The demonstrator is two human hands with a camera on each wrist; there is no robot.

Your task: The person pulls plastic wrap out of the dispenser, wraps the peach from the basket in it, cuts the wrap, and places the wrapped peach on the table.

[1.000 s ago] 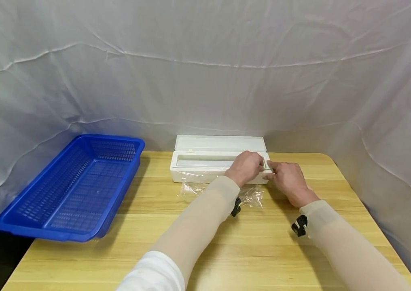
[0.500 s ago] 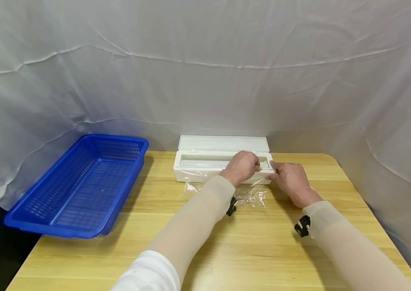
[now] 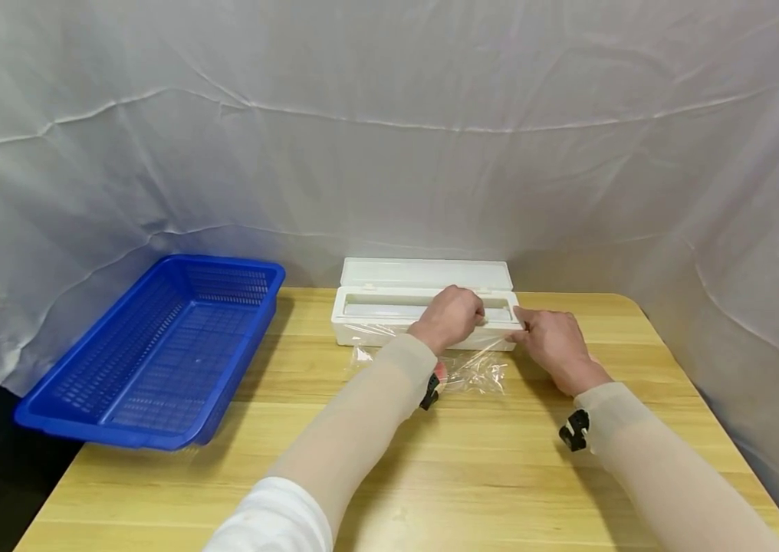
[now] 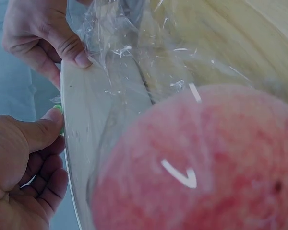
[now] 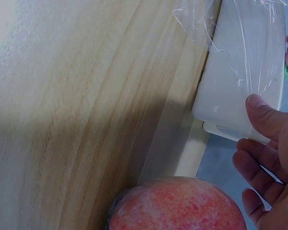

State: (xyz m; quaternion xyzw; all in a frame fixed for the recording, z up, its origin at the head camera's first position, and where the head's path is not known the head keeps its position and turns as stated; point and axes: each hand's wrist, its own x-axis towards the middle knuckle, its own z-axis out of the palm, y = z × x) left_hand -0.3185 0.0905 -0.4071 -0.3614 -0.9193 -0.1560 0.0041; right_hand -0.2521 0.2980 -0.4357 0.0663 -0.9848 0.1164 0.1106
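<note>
Your left hand (image 3: 448,317) pinches a green tab (image 4: 58,109) along the front edge of the white box (image 3: 351,334) | your right hand (image 3: 558,345) grips its right end | box stands open on the table (image 3: 500,475), clear film (image 3: 478,373) down its front

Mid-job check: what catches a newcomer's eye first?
The blue basket on the left of the table jumps out first in the head view. Next is a round pink-red thing looming lower right in the left wrist view, then the open white box by the table's far edge.
</note>
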